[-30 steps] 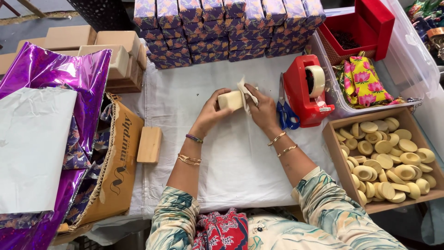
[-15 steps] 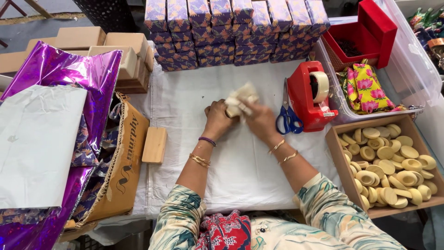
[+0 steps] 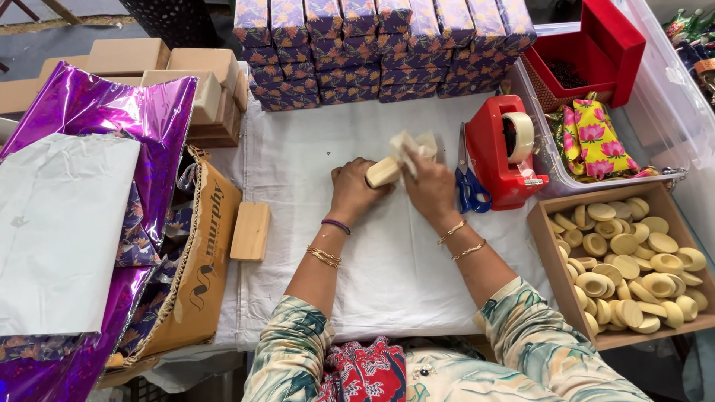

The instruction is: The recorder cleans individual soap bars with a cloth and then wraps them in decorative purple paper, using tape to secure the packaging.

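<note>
Both hands are closed on a pale rectangular wooden block [image 3: 385, 171] half covered by thin cream wrapping paper [image 3: 410, 143], just left of the red plastic tape dispenser [image 3: 506, 160] on the white-clothed table [image 3: 387, 260]. The left hand [image 3: 356, 190] clamps the block's near end; the right hand [image 3: 430, 184] pinches the paper.

The thin paper could tear or crease crooked if pulled too hard, and the blue-handled scissors [image 3: 469, 190] touching the dispenser's left side could snag a wrist.

Right of the dispenser, a shallow brown wooden tray [image 3: 544, 246] holds round cream discs [image 3: 633, 268], and a clear plastic bin [image 3: 670, 112] holds pink-and-yellow floral fabric packets [image 3: 592, 138] and a red box [image 3: 596, 52].
</note>
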